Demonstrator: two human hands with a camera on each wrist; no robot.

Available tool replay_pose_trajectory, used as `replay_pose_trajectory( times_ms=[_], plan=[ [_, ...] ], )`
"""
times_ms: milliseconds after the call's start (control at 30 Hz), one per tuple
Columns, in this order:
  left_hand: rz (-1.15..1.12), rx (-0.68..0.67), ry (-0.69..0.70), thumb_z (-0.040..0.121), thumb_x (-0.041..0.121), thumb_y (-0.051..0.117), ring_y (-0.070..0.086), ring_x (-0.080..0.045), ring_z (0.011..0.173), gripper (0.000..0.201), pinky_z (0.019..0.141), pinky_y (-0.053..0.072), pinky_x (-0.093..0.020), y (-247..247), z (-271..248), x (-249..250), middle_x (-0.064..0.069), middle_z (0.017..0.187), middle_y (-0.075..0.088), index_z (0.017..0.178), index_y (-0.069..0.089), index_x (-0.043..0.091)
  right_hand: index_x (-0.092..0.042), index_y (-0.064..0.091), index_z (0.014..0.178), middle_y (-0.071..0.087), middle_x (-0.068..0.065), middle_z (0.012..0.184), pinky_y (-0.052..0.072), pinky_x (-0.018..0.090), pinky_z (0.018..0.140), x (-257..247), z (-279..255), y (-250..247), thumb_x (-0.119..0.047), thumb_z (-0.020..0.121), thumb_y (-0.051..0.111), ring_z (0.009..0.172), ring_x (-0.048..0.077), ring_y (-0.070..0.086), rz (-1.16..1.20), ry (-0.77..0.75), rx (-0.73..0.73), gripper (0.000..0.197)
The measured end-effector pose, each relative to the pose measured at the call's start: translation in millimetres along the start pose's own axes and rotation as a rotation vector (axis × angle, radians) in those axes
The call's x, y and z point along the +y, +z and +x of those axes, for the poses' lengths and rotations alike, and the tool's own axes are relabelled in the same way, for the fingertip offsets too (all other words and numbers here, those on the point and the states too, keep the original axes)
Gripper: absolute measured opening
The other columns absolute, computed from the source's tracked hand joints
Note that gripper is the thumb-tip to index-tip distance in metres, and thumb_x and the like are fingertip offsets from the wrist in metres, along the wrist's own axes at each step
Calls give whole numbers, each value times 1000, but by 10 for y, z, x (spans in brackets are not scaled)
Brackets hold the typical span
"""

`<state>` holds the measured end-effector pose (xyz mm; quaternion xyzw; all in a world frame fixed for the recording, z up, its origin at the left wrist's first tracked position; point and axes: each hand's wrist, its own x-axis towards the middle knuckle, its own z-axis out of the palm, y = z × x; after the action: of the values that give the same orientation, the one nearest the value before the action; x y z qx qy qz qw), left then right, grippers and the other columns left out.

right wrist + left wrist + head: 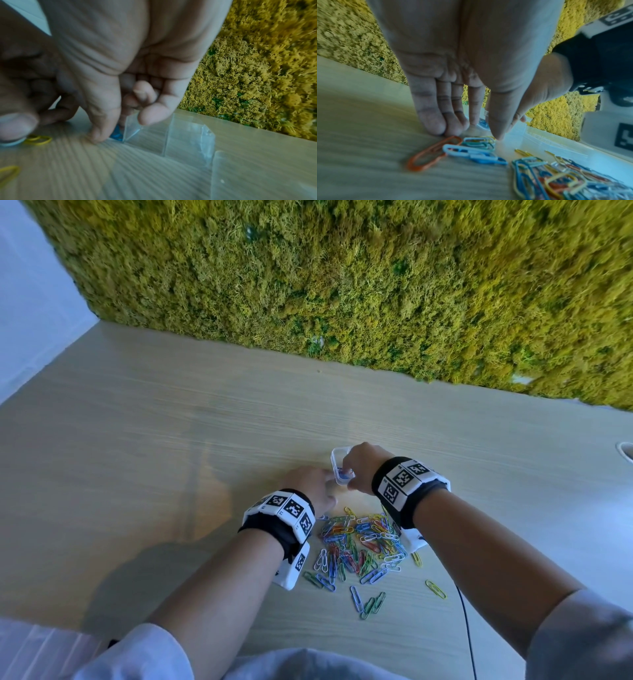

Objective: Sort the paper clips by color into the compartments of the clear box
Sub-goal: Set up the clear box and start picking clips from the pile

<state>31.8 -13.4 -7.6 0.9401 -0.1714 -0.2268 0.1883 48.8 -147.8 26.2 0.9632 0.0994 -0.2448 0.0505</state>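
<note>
A small clear box (pixel 337 455) with compartments stands on the wooden table (pixel 171 422), just beyond a pile of mixed-colour paper clips (pixel 363 539). My right hand (pixel 346 474) reaches into its near compartment. In the right wrist view the right hand (pixel 111 129) pinches a blue paper clip (pixel 118 133) with thumb and forefinger low inside the box (pixel 187 138). My left hand (pixel 315 484) rests beside the box's left side. Its fingers (pixel 436 125) lie straight with the tips on the table, holding nothing. An orange clip (pixel 433 152) lies just below them, with the pile (pixel 565 180) to the right.
A moss-covered wall (pixel 342 285) runs along the table's far edge. A black cable (pixel 467 628) trails off the near right. Stray clips, including a yellow one (pixel 435 589), lie around the pile. A white object (pixel 627 451) shows at the right edge.
</note>
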Motion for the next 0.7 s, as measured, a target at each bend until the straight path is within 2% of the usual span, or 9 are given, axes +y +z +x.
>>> replay_pose_trajectory(
  times_ms=[100,200,233,367,433,533,600,633,700],
  plan=[
    [3,-7,-6,90,29,54,59,-22,113,51,96,46,-30,1,10,-3,-2,124,63,140,44,30,-15,66,113,65,6,111,55,32,78,-22,-6,-16,-32,89,54,95,26,64,33,48,22,31],
    [-23,-1,-6,90,30,55,64,-20,99,51,87,47,-27,5,9,-2,-3,109,68,140,43,32,-17,62,108,60,5,99,50,31,74,-31,-5,-18,-29,93,41,84,26,58,23,87,38,28],
    [-23,-3,-9,90,31,55,64,-20,97,52,85,47,-26,7,8,-1,-3,110,68,140,42,33,-17,61,107,57,4,94,49,31,72,-37,0,-17,-25,94,40,81,25,55,-1,101,42,25],
    [-16,-12,-11,91,32,55,64,-20,99,53,85,47,-27,4,20,-5,-4,117,66,142,40,34,-14,63,101,58,4,90,47,31,68,-74,11,-32,-17,93,47,86,25,60,-10,157,57,18],
    [-1,-8,-2,91,32,55,64,-21,97,52,85,47,-27,2,23,-12,-5,114,67,141,42,34,-18,56,82,55,4,85,48,32,72,-88,10,-79,-17,92,50,84,25,58,42,179,63,12],
    [-23,-12,-13,89,32,56,60,-16,74,50,75,49,-25,15,19,-23,-3,98,70,138,45,36,-18,44,58,49,-1,69,45,29,64,-103,52,-136,-19,86,58,72,23,54,73,220,61,32],
    [-44,-20,-12,89,31,56,53,-11,60,49,67,47,-23,11,12,-17,4,76,64,136,46,39,-20,45,55,47,-3,61,42,27,61,-126,82,-156,-19,81,62,67,22,54,69,231,48,31],
    [-45,-26,-12,89,31,56,52,-9,58,49,66,46,-22,8,12,-17,6,73,61,136,45,39,-17,48,56,46,-3,61,42,27,60,-135,92,-158,-19,81,62,67,22,55,61,227,44,29],
    [-40,-29,-12,89,32,56,57,-12,65,51,70,46,-22,6,10,-24,-1,91,68,138,44,36,-17,51,66,48,-3,64,43,28,62,-135,87,-162,-24,84,62,70,23,55,32,188,48,22]
  ],
)
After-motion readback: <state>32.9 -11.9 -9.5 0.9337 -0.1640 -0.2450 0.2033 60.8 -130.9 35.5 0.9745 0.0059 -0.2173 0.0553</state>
